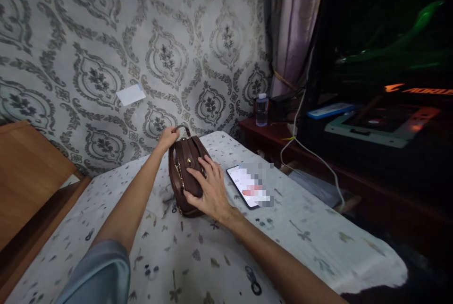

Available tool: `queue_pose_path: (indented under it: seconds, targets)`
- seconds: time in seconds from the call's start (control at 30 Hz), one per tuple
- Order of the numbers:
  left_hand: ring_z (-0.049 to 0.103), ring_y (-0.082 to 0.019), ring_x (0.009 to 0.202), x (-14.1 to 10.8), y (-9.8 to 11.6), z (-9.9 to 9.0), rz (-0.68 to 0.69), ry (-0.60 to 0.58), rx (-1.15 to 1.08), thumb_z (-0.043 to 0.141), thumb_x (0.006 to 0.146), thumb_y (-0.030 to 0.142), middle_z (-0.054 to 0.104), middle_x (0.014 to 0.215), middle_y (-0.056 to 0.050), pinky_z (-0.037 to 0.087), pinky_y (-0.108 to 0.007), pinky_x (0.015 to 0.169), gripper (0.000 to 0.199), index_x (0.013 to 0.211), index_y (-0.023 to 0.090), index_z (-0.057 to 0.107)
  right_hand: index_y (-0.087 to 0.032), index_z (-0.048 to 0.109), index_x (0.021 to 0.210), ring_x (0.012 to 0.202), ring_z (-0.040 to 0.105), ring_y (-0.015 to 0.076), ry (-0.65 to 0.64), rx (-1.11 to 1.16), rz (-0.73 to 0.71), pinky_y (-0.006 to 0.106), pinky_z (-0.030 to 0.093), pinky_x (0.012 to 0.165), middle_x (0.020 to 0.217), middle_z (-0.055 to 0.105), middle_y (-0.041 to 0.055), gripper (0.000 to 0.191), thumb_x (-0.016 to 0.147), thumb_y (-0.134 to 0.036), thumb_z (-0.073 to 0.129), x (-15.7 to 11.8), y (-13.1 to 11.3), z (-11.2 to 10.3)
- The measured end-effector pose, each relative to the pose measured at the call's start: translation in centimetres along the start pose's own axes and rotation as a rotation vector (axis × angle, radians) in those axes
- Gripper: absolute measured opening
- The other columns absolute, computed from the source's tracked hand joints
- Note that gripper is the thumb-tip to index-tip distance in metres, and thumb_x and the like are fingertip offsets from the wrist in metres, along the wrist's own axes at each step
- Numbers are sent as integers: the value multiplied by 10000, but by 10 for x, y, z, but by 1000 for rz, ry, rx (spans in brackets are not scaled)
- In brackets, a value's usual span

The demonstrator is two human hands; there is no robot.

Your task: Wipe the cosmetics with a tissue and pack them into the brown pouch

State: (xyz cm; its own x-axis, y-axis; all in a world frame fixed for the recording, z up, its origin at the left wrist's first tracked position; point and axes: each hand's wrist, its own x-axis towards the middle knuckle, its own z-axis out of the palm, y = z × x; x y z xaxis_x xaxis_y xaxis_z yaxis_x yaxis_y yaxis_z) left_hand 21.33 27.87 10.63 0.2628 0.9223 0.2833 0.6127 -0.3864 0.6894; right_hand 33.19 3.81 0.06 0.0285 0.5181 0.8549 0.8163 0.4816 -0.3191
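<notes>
A dark brown bag [184, 153] with gold zippers and a short top handle rests on the patterned bed sheet [198, 257]. At the bag's far left end, my left hand [168, 138] has its fingers closed around the base of the handle. My right hand [208, 188] lies on the bag's near right side, fingers spread and touching the brown surface near a small gold clasp. Just right of that hand lies a phone [244, 188] with a lit screen, partly pixelated.
A wooden headboard [31, 172] borders the bed at left. Behind are a patterned wall [166, 54] and a curtain [295, 25]. At right, a dark red table [249, 127] carries a clear bottle [262, 110]; a white cable [314, 153] hangs beside it.
</notes>
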Motion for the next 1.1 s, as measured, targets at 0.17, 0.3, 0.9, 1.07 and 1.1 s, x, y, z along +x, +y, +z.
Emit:
queue_pose_path:
  seconds: [0.17, 0.3, 0.9, 1.07, 1.1]
  targets:
    - [561, -169, 658, 6, 14, 19, 65, -104, -70, 702, 627, 382, 608, 638, 21, 421, -257, 635, 235, 736, 179, 657, -221, 618, 1278, 1439, 328, 369, 14, -27, -14, 609, 308, 1140, 1456, 455, 174, 545, 759, -357, 717, -2, -1, 1]
    - [509, -149, 592, 10, 12, 31, 76, -96, -107, 680, 630, 375, 534, 557, 38, 398, -250, 594, 206, 635, 191, 589, -223, 586, 1324, 1475, 250, 418, -29, -42, 5, 654, 273, 1144, 1554, 328, 205, 715, 702, -506, 799, -2, -2, 1]
    - [621, -195, 706, 10, 8, 27, 50, 20, -235, 662, 709, 372, 651, 633, -33, 477, -291, 716, 222, 613, 182, 598, -191, 597, 1349, 1400, 412, 337, -4, 26, 27, 533, 407, 1132, 1471, 468, 189, 594, 782, -322, 721, 1, 5, 3]
    - [630, -206, 756, 6, 9, 22, 67, -28, -270, 690, 677, 424, 673, 696, -41, 474, -303, 755, 259, 675, 172, 634, -199, 598, 1350, 1409, 398, 348, -18, -7, 22, 542, 406, 1119, 1483, 462, 188, 606, 780, -350, 736, 0, 5, 1]
    - [631, -204, 767, 5, 7, 19, 68, -37, -279, 694, 672, 434, 681, 720, -41, 475, -299, 757, 271, 712, 169, 649, -196, 601, 1344, 1414, 390, 350, -12, -9, 15, 548, 398, 1124, 1480, 463, 189, 603, 780, -360, 737, 0, 5, 1]
